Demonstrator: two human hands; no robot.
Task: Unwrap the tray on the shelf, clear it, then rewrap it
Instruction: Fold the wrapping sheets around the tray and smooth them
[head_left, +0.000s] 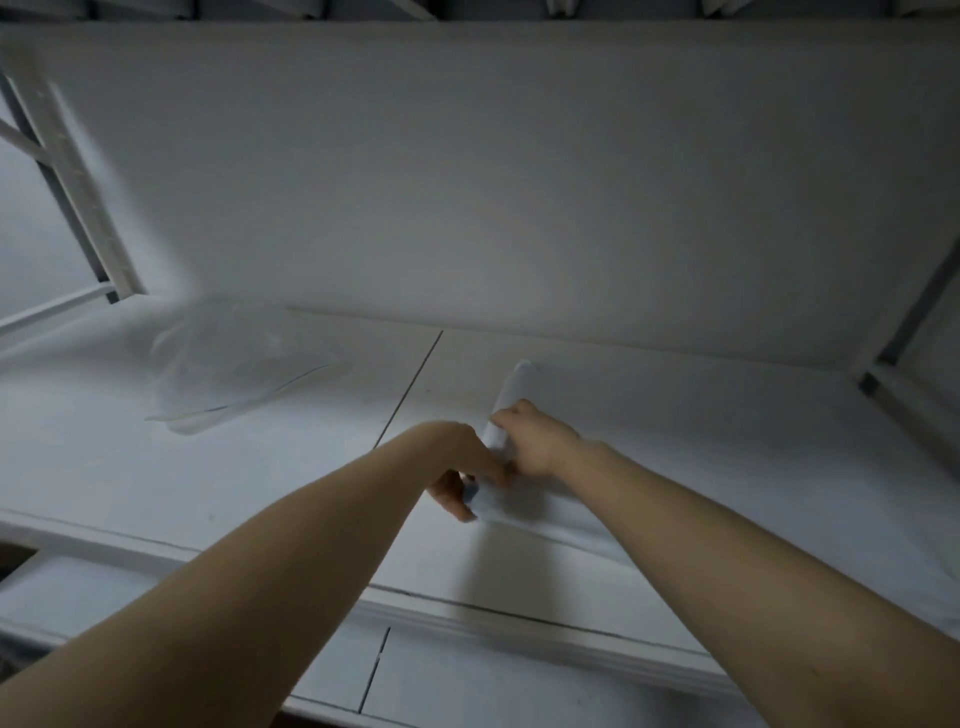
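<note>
From my remote seat I look down at a white shelf with a pale back panel rising behind it. The tray lies flat on the right half of the shelf, white on white, with its left edge running away from me and its near edge partly covered by the right forearm.

Both bare arms reach in from below and meet at the tray's near left corner. The left hand grips that corner, its fingers curled in under the edge. The right hand sits just beside it, touching it, with its fingers bent over the tray's left edge and holding it.

A crumpled sheet of clear plastic wrap lies on the left half of the shelf, well apart from the tray and from both hands. A dark seam in the shelf board runs between the wrap and the tray. At far left, a white metal upright of the rack stands blurred. I cannot tell whether any film covers the tray.
</note>
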